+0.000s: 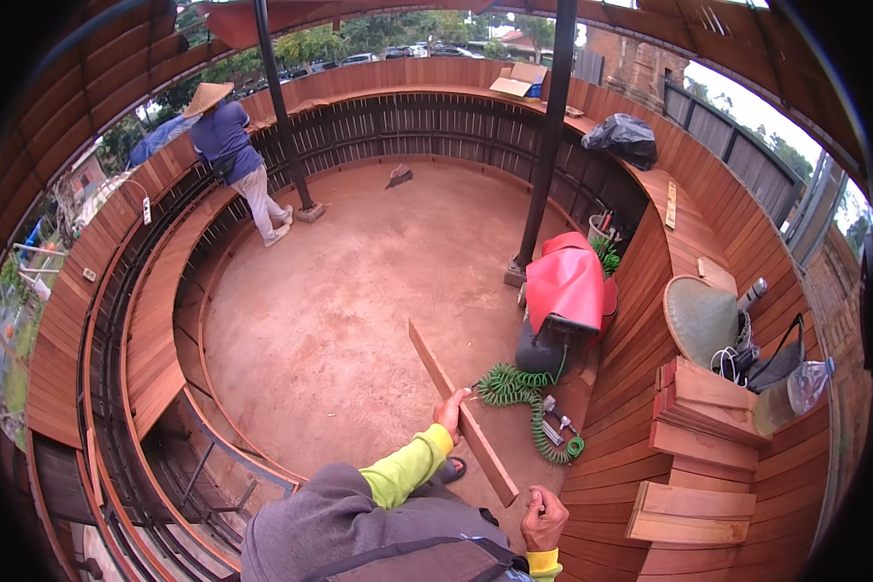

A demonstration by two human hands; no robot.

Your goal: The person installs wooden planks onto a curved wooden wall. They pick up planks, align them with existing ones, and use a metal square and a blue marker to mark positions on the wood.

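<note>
My left hand (448, 415), in a yellow-green sleeve, grips a long, narrow wooden board (483, 449) around its middle. The board slants from the upper left down toward my right side, above the reddish floor. Close by its lower end, but apart from it, is my right hand (543, 519). Its fingers are curled closed, and whatever may be inside them is hidden. Beyond the board lies a coiled green air hose (509, 386), with a metal air tool (556, 424) beside it.
A red cover (565, 281) lies over a dark machine. Stacked wooden boards (703, 403), more short boards (694, 512) and a conical hat (700, 320) rest on the right-hand bench. Dark posts (548, 136) stand on the floor. Another person (231, 145) stands at the far left by curved slatted seating (155, 373).
</note>
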